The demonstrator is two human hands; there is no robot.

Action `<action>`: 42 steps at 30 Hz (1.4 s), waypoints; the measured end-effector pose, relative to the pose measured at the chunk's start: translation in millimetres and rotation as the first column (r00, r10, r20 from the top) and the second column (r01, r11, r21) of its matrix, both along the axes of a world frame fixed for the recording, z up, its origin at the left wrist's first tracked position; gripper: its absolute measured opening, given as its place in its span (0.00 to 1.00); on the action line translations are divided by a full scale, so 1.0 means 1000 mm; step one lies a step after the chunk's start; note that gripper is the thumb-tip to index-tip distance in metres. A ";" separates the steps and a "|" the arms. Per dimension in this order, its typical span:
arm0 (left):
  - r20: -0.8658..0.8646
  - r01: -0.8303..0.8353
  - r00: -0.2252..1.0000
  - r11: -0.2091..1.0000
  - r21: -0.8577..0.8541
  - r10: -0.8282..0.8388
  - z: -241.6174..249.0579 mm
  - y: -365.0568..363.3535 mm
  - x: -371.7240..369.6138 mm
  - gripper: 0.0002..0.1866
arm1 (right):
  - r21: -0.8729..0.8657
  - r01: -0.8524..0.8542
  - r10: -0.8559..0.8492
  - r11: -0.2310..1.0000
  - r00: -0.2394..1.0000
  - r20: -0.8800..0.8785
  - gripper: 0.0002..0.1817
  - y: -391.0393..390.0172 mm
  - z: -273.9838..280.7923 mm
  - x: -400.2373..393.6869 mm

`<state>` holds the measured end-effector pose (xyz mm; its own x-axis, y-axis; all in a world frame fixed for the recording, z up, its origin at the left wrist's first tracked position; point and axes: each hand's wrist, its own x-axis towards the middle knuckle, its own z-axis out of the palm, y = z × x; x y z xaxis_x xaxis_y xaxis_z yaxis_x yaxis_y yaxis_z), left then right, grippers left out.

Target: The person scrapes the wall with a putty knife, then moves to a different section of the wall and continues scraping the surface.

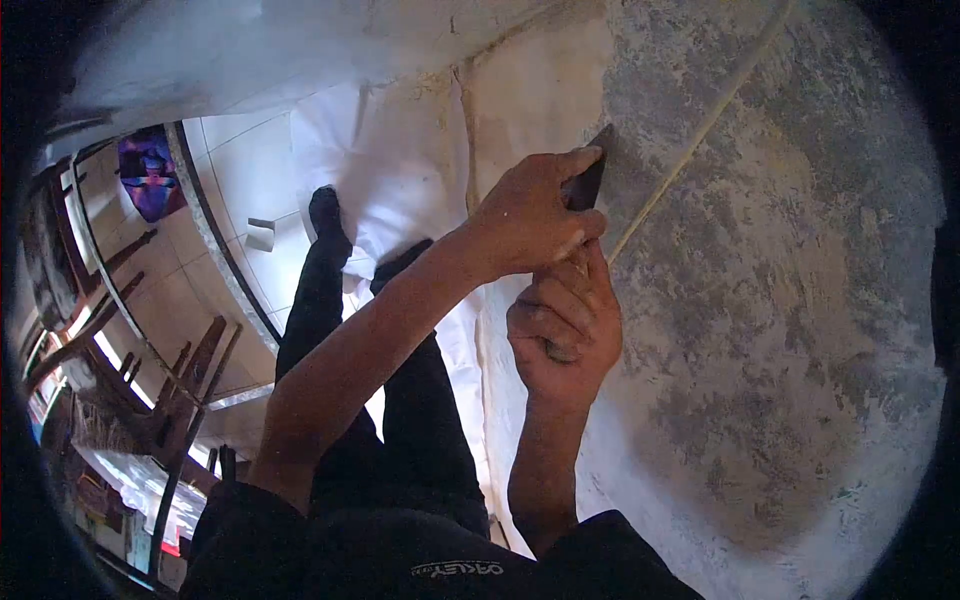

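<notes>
**Dark blade [588, 182] gripped in the left hand [525, 215], close beside the mottled wall [760, 320]**

Held directly in the left hand's fingers, clamped near the upper and lower ends. Set with the long axis nearly upright in the view, leaning slightly right at the top. Turned toward the wall on the right; impossible to tell whether touching it. Nearer to the left hand than to the right hand [565, 330], placed just below with most fingers curled in and one stretched up toward the left fingers. Not clear whether closed on anything there.

Thin, flat and matte in look, tapering to a point at the top; material uncertain, too dark to read. On the wall, rough and blotched in grey and off-white, like patchy plaster, with smoother, paler skin toward the left. Crossed diagonally by a narrow, pale yellowish strip [688, 148], straight and just right of the blade; hard to say whether a cord or a raised seam. Lower down at left, a soft, wrinkled white sheet [375, 180] beside glossy square tiles [235, 160].
</notes>
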<state>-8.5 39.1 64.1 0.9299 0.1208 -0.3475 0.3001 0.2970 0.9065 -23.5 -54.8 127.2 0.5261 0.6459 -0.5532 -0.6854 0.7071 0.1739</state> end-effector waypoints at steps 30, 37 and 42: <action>0.129 0.044 0.989 0.985 0.166 -0.066 -0.057 0.033 0.032 0.22 | 0.077 -0.006 0.007 0.997 1.000 -0.018 0.20 0.040 -0.053 0.006; 0.244 -0.136 0.968 0.930 0.343 0.051 -0.049 0.014 0.026 0.26 | 0.087 -0.089 0.088 0.992 0.996 0.016 0.19 0.020 -0.042 0.016; 0.072 -0.053 0.996 0.998 0.043 0.050 -0.045 0.018 0.026 0.27 | 0.020 -0.048 0.048 0.999 0.999 0.023 0.20 0.018 -0.049 0.010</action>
